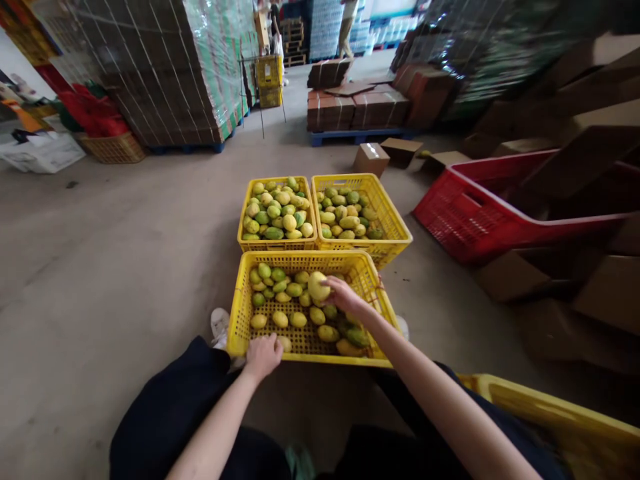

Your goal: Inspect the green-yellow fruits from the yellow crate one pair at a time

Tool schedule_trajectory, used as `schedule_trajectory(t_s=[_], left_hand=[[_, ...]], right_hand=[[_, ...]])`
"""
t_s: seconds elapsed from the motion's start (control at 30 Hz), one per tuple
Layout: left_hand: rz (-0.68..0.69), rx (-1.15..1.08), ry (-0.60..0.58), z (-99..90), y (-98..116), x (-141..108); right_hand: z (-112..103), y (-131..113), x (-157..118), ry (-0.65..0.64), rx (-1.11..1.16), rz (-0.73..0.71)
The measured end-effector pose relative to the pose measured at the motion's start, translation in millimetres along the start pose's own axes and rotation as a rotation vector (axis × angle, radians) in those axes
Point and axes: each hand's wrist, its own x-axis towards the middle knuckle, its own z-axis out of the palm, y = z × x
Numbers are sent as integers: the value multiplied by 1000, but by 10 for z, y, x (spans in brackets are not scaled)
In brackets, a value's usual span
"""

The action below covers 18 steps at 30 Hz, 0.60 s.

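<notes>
In front of me a yellow plastic crate holds loose yellow and green fruits that look like mangoes or small papayas. My right hand is closed on a pale yellow fruit, lifted above the others on the crate's right half. Curled over the near left rim is my left hand, its fingers partly hidden inside the crate. A yellowish fruit lies right beside its thumb; whether they touch I cannot tell.
Two more yellow crates of fruit, a left one and a right one, stand just beyond. A red crate with cardboard is at right. Another yellow crate is by my right leg. Stacked cardboard sits on a blue pallet. A person stands far back.
</notes>
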Motion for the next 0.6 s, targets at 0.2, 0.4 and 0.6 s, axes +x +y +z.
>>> schedule_trajectory(t_s=[0.2, 0.4, 0.6], left_hand=[[8, -94, -162, -66, -118, 127], [17, -122, -218, -48, -49, 502], [36, -98, -137, 57, 503, 1143]], right_hand=[[-155, -689, -1071, -265, 372, -217], [-255, -523, -1337, 52, 578, -210], [-237, -480, -1338, 73, 715, 51]])
